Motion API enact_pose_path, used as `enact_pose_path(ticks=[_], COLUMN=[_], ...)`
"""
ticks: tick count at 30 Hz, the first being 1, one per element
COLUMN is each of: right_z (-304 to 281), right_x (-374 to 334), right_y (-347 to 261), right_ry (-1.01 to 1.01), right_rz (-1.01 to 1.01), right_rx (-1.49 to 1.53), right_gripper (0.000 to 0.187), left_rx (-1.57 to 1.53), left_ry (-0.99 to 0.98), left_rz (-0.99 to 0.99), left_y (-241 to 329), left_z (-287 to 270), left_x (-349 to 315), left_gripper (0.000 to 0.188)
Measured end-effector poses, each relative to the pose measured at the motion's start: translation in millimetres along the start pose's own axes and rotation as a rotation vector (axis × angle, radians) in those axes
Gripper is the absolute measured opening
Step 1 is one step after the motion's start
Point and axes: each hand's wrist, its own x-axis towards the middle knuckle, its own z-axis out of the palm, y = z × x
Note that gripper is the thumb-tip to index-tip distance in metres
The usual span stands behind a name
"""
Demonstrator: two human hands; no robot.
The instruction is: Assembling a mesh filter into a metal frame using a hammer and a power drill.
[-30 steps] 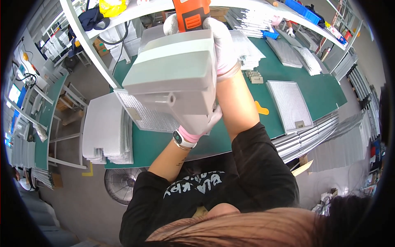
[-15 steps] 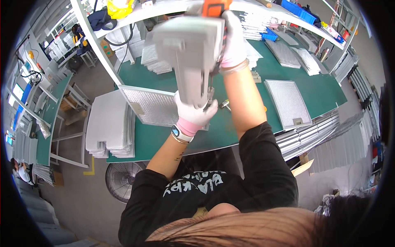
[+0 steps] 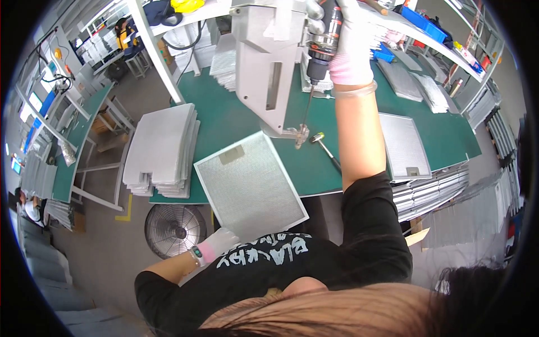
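Observation:
My right hand, in a white glove with a pink cuff, is wrapped around a black and orange power drill at the top. The drill's long thin bit points down to the small nose of a large grey slotted housing, alongside the drill above the table. My left hand, gloved too, grips the near left corner of a silver-framed mesh filter panel; its fingertips are partly hidden. Tilted toward me, this panel reaches past the table's front edge to my shirt. A small hammer lies right of the drill bit.
White flat panels are stacked on the left of the green table. Another mesh panel lies right of my forearm. A shelf with a blue bin spans the back. A floor fan stands below left.
My left hand has left the grey housing and come down to the mesh panel's near corner. The panel has turned and moved toward me. Drill and housing have shifted slightly right.

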Motion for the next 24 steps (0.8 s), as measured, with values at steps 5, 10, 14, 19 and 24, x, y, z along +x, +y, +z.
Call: enact_pose_path(ticks=[5, 10, 14, 19, 24], right_z=[3, -13, -20, -26, -27], right_x=[-10, -32, -62, -81, -118], right_y=[22, 39, 54, 77, 104], right_ry=[0.037, -0.096, -0.003, 0.066, 0.139], right_rz=[0.049, 0.076, 0.111, 0.062, 0.108], right_rx=[-0.031, -0.035, -0.181, -0.199, -0.309], right_gripper=[0.030, 0.048, 0.056, 0.056, 0.065], left_rx=[0.215, 0.115, 0.091, -0.552, -1.185], left_ry=[0.548, 0.617, 0.353, 0.956, 0.960], left_rz=[-0.205, -0.577, -0.520, -0.090, -0.174], left_y=[39, 7, -6, 21, 21], left_z=[-147, -191, -163, -171, -195], left_x=[84, 143, 159, 166, 175], left_gripper=[0.034, 0.037, 0.036, 0.047, 0.044])
